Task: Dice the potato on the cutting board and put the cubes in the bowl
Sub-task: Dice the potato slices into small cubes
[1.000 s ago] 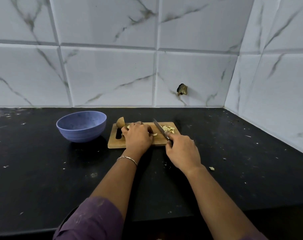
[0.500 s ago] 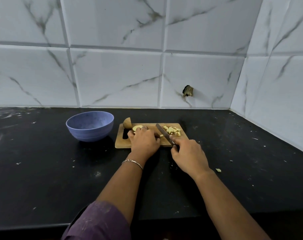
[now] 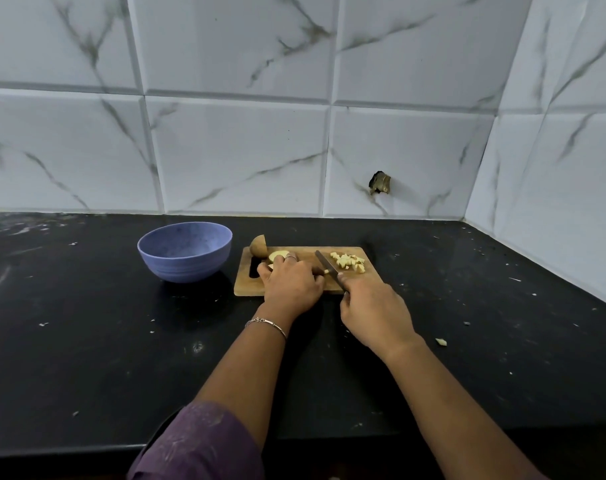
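Blue bowl (image 3: 187,268) sits on the black countertop (image 3: 87,341) at the wooden cutting board's (image 3: 249,287) 9 o'clock, just beside it, and it looks like nothing's in it so far. At the board's 11 o'clock corner there's an uncut potato half (image 3: 258,245) with the skin on, and a pale slice (image 3: 279,254) lying flat next to it. The left hand (image 3: 291,284) is curled down over the potato piece (image 3: 326,271) being cut. Most of it is hidden under the fingers, with only a pale end poking out toward the blade. The knife (image 3: 326,265) is angled toward 11 o'clock with its edge right at that end, and the right hand (image 3: 374,313) is wrapped tight around the handle. The finished cubes (image 3: 348,262) are piled at the board's 1 o'clock corner. One stray bit (image 3: 441,341) has landed on the counter out around 4 o'clock. Handling-wise, I'd guess raw potato is firm and light, but the wet cut faces get slippery. So pin it from the top with fingertips tucked back, flat face down. The cubes are small and loose, so scoop them rather than pinch.
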A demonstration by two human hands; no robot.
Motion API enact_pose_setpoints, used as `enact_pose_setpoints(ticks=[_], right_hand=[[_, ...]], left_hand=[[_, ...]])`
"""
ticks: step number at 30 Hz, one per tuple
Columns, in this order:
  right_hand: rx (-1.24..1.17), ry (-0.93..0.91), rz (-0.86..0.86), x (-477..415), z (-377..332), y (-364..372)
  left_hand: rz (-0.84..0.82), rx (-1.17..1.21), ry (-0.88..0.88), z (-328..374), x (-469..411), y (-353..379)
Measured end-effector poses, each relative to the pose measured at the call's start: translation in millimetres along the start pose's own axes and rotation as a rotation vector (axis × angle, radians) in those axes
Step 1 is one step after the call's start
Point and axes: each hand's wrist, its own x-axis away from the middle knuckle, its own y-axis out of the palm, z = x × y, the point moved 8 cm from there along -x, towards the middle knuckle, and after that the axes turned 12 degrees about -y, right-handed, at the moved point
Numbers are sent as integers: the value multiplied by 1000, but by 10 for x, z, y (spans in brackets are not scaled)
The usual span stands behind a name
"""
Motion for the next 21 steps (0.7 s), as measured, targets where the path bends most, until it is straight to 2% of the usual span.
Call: enact_pose_setpoints(ticks=[7, 11, 16, 21], right_hand=[[143, -78, 1, 12, -115, -3], [185, -49, 1, 32, -57, -9], [62, 51, 84, 81, 50, -85], [-40, 50, 122, 97, -2, -86]], left_hand=[[10, -10, 1, -3, 14, -4], [6, -22, 6, 3, 15, 12], [20, 19, -2, -21, 3, -25], [61, 82, -42, -76, -32, -112]])
